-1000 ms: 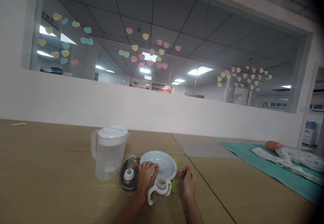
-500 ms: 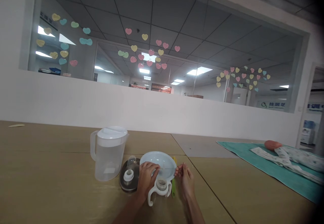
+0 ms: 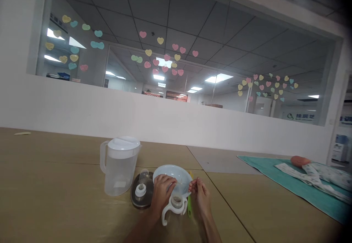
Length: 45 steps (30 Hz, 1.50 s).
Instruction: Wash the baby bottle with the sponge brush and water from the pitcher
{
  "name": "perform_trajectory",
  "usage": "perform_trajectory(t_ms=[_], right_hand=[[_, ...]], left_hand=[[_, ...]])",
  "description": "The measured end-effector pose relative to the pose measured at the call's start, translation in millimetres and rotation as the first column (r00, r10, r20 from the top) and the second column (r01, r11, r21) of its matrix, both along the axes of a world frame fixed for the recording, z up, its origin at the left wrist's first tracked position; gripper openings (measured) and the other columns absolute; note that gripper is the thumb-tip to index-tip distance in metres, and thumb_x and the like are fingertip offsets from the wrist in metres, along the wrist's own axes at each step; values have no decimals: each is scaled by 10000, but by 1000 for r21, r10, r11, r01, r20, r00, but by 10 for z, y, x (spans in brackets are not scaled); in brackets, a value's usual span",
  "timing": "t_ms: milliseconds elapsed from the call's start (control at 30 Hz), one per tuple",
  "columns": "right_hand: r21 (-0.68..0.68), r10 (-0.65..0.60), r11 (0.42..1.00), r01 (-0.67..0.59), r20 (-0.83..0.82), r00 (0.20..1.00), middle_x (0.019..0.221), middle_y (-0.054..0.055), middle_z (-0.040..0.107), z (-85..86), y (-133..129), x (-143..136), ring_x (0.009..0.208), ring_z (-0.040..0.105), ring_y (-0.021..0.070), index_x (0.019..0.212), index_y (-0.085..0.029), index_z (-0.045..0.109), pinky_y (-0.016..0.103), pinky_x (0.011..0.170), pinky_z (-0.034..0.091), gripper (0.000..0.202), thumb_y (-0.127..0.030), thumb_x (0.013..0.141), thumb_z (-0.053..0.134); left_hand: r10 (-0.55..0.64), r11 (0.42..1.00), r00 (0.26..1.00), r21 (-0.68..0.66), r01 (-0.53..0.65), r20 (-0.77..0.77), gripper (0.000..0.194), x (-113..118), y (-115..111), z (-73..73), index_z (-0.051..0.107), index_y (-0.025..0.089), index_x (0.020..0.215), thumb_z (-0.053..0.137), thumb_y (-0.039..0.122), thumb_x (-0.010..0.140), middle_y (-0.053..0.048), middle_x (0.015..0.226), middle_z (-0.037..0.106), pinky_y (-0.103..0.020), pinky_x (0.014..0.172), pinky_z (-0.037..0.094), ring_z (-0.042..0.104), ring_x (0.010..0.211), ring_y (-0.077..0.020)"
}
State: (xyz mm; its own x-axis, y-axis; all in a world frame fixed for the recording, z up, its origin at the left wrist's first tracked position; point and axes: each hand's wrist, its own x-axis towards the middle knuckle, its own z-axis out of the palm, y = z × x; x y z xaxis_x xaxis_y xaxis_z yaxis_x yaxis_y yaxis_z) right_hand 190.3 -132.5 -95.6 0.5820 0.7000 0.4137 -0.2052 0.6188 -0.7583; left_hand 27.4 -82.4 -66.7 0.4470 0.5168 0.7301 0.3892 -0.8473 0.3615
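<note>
Head view, left hand: my left hand (image 3: 162,191) is over the left edge of the bowl (image 3: 170,168), thumb and fingers together on one end of a thin strand (image 3: 183,183).
Right hand: my right hand (image 3: 202,194) is at the bowl's right edge, fingers curled near the strand's other end; I cannot tell whether that grip is closed on it.
Strand: it spans the gap between my hands, above the pale bowl; it is too fine for me to tell what it is.
Bottle: the clear bottle (image 3: 176,201) with white handles is on the near side of the bowl, mouth uncovered.
Metal tray: left of my left hand, the tray (image 3: 141,203) carries a white collar (image 3: 140,191) and a clear cap (image 3: 143,175).
Jug: lidded and translucent, the jug (image 3: 120,173) is upright on the desk (image 3: 68,188), left of the tray.
Green handle: the handle (image 3: 189,207) lies between bottle and right hand.
Teal cloth: the cloth (image 3: 264,166) is far right, under patterned fabric (image 3: 326,175).
</note>
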Motion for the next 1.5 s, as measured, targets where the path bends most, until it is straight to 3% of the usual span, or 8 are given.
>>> perform_trajectory(t_ms=[167, 367, 567, 767, 867, 1067, 1200, 1500], right_hand=[[-34, 4, 999, -1, 77, 997, 623, 12, 598, 14, 3, -42, 547, 533, 130, 663, -165, 615, 244, 555, 435, 468, -628, 730, 623], [-106, -99, 986, 126, 225, 969, 560, 9, 581, 44, -15, -104, 563, 532, 139, 643, -154, 673, 243, 581, 430, 536, -686, 683, 622], [0, -126, 991, 137, 376, 918, 798, 58, 675, 136, -58, -168, 794, 605, 188, 522, -197, 652, 295, 768, 461, 453, -601, 726, 636], [-38, -72, 994, 104, 491, 868, 1049, 89, 657, 115, -56, -188, 1037, 569, 226, 907, -224, 744, 348, 934, 412, 395, -570, 774, 607], [-66, -38, 995, 73, 420, 907, 1063, 87, 661, 73, -15, -167, 1039, 569, 231, 970, -222, 730, 352, 947, 403, 459, -609, 750, 617], [-142, 79, 987, -69, 62, 995, 799, 50, 683, 40, 39, -101, 668, 584, 176, 916, -194, 732, 312, 698, 469, 715, -815, 696, 455], [-143, 43, 989, -24, 133, 990, 672, 33, 644, 51, 0, -118, 639, 551, 163, 778, -160, 727, 271, 652, 435, 602, -737, 676, 587], [-67, 90, 995, -80, 164, 982, 826, 53, 656, 61, -21, -115, 692, 565, 161, 664, -170, 699, 267, 679, 440, 549, -691, 749, 548]], left_hand=[[-36, 999, 998, -7, 36, -46, 255, 18, 10, -10, 688, 269, 903, 443, 335, 930, -14, 942, 708, -377, 877, 359, 565, 932, -213], [-50, 999, 995, -5, 50, -81, 263, 22, 5, -24, 693, 276, 891, 436, 321, 927, -9, 912, 708, -367, 872, 367, 567, 911, -212], [-41, 999, 997, -12, 40, -72, 258, 15, 4, -25, 682, 259, 901, 431, 315, 928, -13, 919, 707, -360, 853, 372, 563, 905, -216], [-56, 998, 995, -22, 54, -80, 283, 8, -14, -3, 690, 270, 944, 410, 312, 940, -9, 921, 705, -358, 847, 366, 555, 910, -217], [-60, 998, 994, -31, 58, -96, 283, 14, -34, 23, 691, 279, 955, 409, 305, 943, -6, 934, 704, -361, 857, 358, 549, 930, -219], [-9, 999, 994, -55, 3, -107, 204, 42, -38, 19, 682, 253, 912, 479, 275, 911, -2, 912, 703, -363, 856, 355, 545, 927, -224], [-19, 998, 996, -68, 13, -83, 206, 42, -50, 5, 684, 255, 908, 479, 251, 909, -1, 918, 704, -363, 851, 359, 546, 924, -223], [-8, 998, 997, -61, 3, -81, 227, 44, -63, -6, 694, 258, 923, 468, 244, 902, -17, 887, 701, -361, 835, 375, 553, 916, -223]])
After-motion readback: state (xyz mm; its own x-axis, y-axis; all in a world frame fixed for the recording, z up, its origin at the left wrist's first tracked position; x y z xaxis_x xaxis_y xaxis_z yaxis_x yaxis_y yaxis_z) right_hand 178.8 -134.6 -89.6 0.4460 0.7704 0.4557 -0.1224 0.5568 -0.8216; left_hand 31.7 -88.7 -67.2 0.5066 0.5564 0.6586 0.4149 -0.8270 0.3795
